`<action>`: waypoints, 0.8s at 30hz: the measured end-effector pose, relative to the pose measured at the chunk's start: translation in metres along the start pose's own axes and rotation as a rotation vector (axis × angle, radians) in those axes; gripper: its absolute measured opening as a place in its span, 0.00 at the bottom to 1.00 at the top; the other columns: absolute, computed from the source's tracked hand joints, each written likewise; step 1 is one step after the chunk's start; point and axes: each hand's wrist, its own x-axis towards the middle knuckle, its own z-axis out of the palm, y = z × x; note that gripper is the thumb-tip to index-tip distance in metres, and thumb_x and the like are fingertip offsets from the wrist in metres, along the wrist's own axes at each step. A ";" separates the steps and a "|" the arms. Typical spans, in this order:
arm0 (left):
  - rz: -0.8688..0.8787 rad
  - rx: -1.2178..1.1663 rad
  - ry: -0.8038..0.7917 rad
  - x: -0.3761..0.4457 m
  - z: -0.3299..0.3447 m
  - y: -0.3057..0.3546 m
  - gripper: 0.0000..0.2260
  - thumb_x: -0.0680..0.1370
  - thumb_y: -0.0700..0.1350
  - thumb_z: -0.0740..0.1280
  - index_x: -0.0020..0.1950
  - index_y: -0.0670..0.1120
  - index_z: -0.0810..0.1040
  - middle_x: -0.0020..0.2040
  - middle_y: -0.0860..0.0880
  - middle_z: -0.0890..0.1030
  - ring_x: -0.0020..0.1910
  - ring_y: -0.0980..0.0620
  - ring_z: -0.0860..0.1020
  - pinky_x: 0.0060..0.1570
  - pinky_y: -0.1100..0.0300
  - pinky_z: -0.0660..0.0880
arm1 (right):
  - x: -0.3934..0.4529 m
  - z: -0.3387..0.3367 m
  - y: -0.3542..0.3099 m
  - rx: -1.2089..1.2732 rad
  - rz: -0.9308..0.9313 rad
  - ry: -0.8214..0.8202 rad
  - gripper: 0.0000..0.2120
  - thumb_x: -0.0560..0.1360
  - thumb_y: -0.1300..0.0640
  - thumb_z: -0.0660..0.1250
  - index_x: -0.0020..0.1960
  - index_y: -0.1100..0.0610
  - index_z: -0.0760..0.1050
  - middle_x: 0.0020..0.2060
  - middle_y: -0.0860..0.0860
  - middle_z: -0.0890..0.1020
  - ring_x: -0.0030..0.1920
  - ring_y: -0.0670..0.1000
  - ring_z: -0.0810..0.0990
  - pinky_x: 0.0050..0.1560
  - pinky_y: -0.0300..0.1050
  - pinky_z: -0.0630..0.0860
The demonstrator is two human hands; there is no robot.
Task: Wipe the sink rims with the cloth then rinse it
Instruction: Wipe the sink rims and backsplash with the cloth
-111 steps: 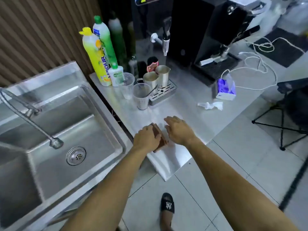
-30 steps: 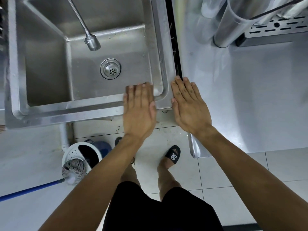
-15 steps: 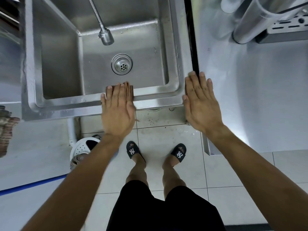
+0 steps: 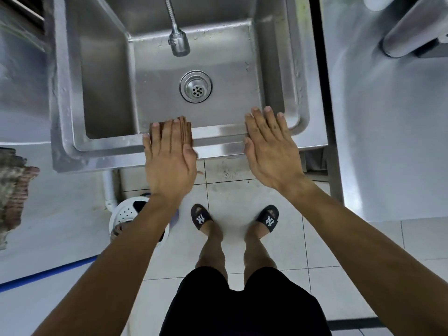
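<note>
Left hand (image 4: 169,156) flat, pressing brown cloth (image 4: 188,132) onto front sink rim (image 4: 218,141), centre frame; right hand (image 4: 271,149) flat, empty, on rim; wiping underway; next: remaining rims, then rinse under faucet (image 4: 179,42).

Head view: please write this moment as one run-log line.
left hand: flat on cloth, front sink rim | right hand: flat on rim, empty | tap: off
</note>
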 end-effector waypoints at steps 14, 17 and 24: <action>0.241 0.011 -0.013 0.006 -0.006 -0.058 0.27 0.85 0.52 0.47 0.81 0.40 0.63 0.80 0.40 0.66 0.79 0.38 0.63 0.79 0.42 0.58 | 0.011 0.007 -0.013 -0.108 -0.429 -0.003 0.25 0.88 0.50 0.51 0.82 0.59 0.60 0.82 0.55 0.61 0.82 0.58 0.59 0.81 0.59 0.57; 0.273 0.029 0.002 0.005 -0.002 -0.029 0.26 0.86 0.51 0.47 0.81 0.40 0.62 0.81 0.40 0.64 0.80 0.38 0.61 0.79 0.41 0.57 | 0.024 0.005 -0.027 -0.081 -0.504 -0.053 0.26 0.88 0.49 0.49 0.83 0.58 0.57 0.82 0.55 0.60 0.83 0.57 0.57 0.82 0.56 0.55; 0.343 0.048 -0.047 0.000 -0.015 -0.105 0.26 0.87 0.52 0.46 0.81 0.41 0.63 0.80 0.41 0.66 0.80 0.40 0.62 0.80 0.44 0.57 | 0.030 -0.001 -0.021 -0.044 -0.564 -0.108 0.26 0.88 0.51 0.51 0.83 0.58 0.57 0.83 0.54 0.58 0.83 0.55 0.55 0.83 0.53 0.53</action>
